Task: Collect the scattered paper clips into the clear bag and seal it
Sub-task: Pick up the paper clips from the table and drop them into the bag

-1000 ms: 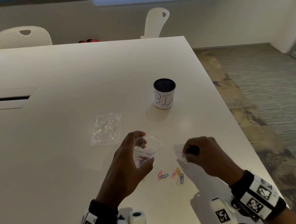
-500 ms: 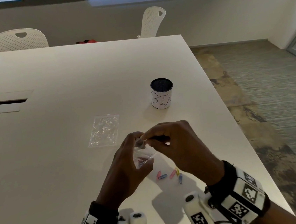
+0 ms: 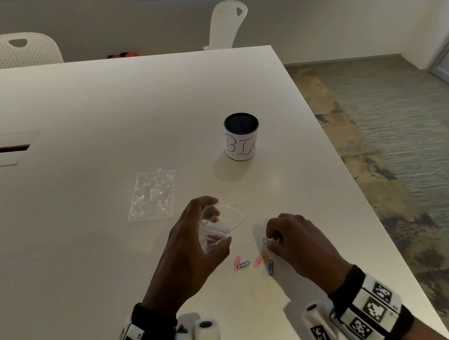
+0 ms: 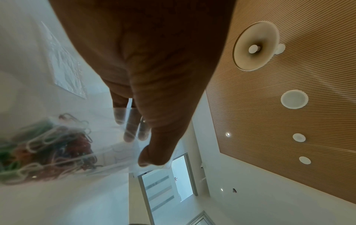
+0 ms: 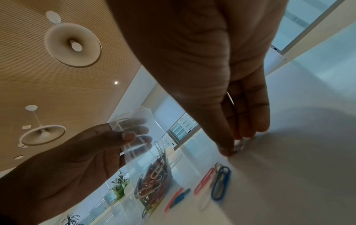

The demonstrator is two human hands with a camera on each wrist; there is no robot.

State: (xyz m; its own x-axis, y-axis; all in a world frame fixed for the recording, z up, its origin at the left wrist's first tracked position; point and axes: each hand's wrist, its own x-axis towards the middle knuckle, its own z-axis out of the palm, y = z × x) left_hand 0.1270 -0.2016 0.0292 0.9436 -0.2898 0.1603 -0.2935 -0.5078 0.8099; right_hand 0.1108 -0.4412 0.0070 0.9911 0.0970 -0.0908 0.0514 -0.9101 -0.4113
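Observation:
My left hand (image 3: 219,227) holds the clear bag (image 3: 229,217) upright just above the table, thumb in front and fingers behind, its mouth gaping. In the left wrist view the bag's bottom holds a heap of coloured paper clips (image 4: 48,149). My right hand (image 3: 268,241) is down on the table to the bag's right, with thumb and fingertips pinching a silver paper clip (image 3: 266,239). Loose clips lie just in front of it: a pink and blue pair (image 3: 240,263) and a pink, yellow and blue cluster (image 3: 266,263). The right wrist view shows the blue clip (image 5: 221,181) and the filled bag (image 5: 154,179).
A second clear bag (image 3: 152,194) lies flat on the white table (image 3: 75,130), left of and beyond my hands. A white cup marked BIN (image 3: 242,137) stands farther back. The table's right edge runs close beside my right wrist. Two white chairs (image 3: 14,50) stand at the far side.
Half a second ago my right hand was at the bag's mouth. It has come back down to the table and pinches another clip. The left hand holds the bag still.

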